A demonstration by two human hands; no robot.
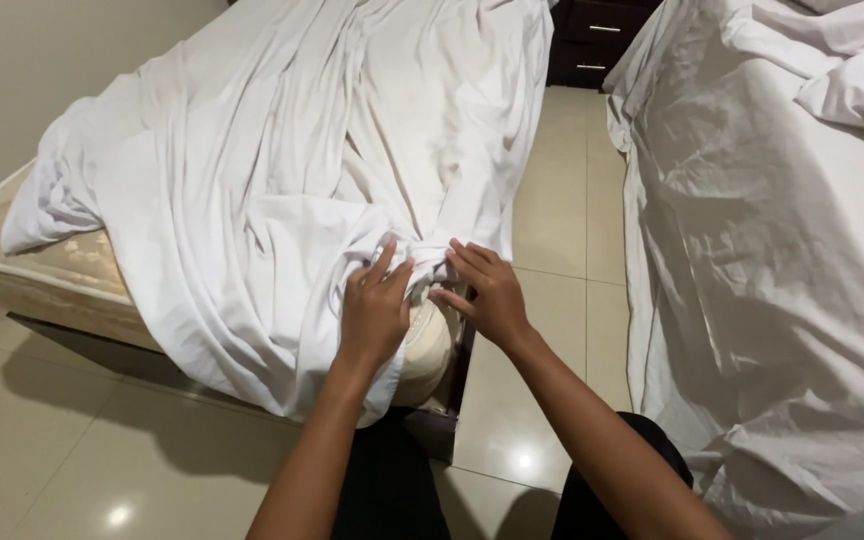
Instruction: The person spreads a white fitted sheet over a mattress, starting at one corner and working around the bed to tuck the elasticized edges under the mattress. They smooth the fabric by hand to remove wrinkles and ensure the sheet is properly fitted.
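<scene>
A white sheet [282, 150] lies loosely rumpled over a bed, draping past the foot end. At the near right corner of the beige mattress [430, 345] both hands meet on a bunched knot of the sheet. My left hand [374, 310] presses flat on the cloth over the corner, fingers spread. My right hand [487, 295] pinches the gathered fabric from the right side. The mattress corner shows bare just below the hands.
A second bed [782, 260] with a rumpled white sheet stands at the right, across a narrow aisle of beige floor tiles [552, 230]. A dark nightstand [592, 40] sits at the far end. The left mattress corner [22, 250] is uncovered. My dark-clad legs are below.
</scene>
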